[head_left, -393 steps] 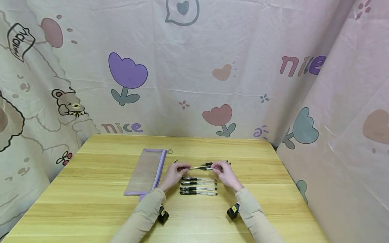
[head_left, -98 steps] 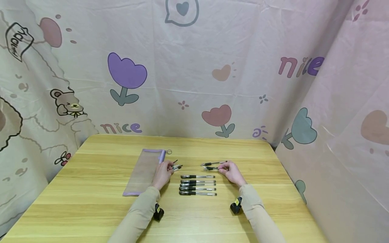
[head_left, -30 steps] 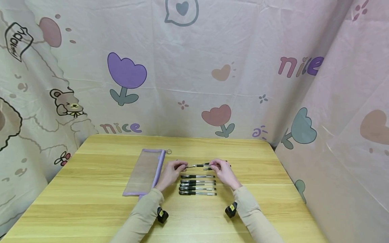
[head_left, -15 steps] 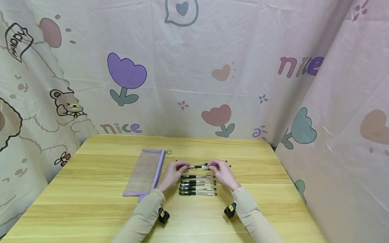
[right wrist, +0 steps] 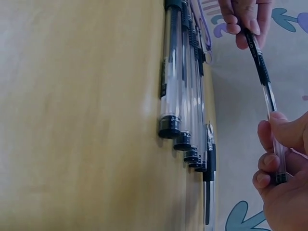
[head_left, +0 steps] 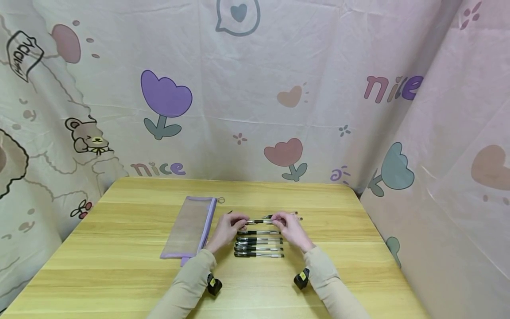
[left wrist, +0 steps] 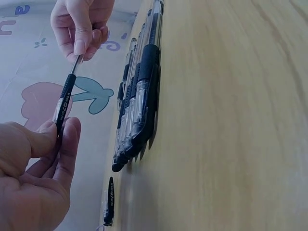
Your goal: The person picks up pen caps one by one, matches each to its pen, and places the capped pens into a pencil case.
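L hand (head_left: 229,227) pinches the cap end of a pen (left wrist: 68,89); R hand (head_left: 291,227) grips its clear barrel nr the other end. Both are busy grasping, & the pen is held off the tabletop (head_left: 99,248), crosswise btwn them, just beyond a row of pens (head_left: 251,254).

Change: abt a sec ago the silver tip shows bare, facing the L hand; now no bare tip shows & the cap (right wrist: 252,44) is over it, up nr the black grip. Pen also sits a touch closer to the row vs the last look. Means this pen's capping looks done or v. nearly; can't tell if the cap is fully seated, as L fingers hide its end.

Row itself is unchanged: 5 capped pens, approx parallel, cap ends to the left. So the held one isn't in it yet.

Back by the R hand, 2 more pens (right wrist: 210,159) lie partly hidden; at least 1 has a bare tip, so that one's still uncapped. A loose cap (left wrist: 110,199) lies nr the L hand; can't tell if others hide behind it. Purple-edged pouch (head_left: 185,230) lies flat left of the L hand, unmoved, prob. no part in this bit.
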The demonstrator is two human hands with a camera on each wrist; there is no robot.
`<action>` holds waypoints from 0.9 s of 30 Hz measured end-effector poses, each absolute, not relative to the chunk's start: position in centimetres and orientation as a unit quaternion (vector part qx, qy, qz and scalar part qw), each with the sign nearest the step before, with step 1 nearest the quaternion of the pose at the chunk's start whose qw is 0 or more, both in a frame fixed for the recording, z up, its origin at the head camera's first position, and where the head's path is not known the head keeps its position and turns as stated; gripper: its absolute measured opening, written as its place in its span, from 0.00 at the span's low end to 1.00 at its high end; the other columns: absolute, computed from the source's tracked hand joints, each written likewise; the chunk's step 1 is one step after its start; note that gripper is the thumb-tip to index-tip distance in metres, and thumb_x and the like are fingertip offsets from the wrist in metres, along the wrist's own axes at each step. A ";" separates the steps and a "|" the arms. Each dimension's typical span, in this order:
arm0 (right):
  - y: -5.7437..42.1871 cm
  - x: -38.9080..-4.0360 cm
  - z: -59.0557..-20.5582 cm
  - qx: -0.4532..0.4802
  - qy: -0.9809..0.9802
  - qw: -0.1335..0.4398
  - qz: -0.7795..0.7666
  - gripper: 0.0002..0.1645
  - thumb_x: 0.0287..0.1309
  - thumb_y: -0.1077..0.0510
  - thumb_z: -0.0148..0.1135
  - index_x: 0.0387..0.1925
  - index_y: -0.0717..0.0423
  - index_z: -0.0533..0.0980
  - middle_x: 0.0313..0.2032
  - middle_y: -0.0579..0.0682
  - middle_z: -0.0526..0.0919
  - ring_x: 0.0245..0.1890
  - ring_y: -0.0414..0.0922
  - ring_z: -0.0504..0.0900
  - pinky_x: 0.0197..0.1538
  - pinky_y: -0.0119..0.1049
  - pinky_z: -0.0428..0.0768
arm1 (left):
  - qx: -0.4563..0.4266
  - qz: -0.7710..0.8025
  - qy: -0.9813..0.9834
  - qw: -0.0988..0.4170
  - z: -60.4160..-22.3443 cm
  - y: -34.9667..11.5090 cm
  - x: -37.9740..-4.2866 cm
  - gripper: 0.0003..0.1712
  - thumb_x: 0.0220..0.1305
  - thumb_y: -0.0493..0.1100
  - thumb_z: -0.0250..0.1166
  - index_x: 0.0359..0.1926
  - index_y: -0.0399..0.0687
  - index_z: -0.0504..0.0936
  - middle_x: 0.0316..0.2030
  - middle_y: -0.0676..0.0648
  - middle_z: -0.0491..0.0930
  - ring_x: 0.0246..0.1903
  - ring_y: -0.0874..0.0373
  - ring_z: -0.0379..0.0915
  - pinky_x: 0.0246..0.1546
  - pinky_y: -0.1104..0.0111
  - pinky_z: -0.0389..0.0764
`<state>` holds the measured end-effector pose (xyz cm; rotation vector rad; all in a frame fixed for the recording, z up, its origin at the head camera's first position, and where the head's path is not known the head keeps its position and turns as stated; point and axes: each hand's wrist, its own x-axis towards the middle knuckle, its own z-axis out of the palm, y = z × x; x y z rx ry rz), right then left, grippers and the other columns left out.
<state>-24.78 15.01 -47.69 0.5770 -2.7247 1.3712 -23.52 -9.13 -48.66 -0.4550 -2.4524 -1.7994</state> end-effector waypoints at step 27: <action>14.4 -24.7 -47.9 0.187 -0.878 0.021 0.440 0.08 0.66 0.68 0.59 0.43 0.62 0.81 0.39 0.60 0.86 0.38 0.53 0.83 0.40 0.26 0.79 | -0.123 -0.610 -0.781 0.049 -48.9 -8.9 -23.3 0.12 0.66 0.27 0.61 0.48 0.27 0.83 0.38 0.30 0.86 0.36 0.41 0.86 0.38 0.61 0.87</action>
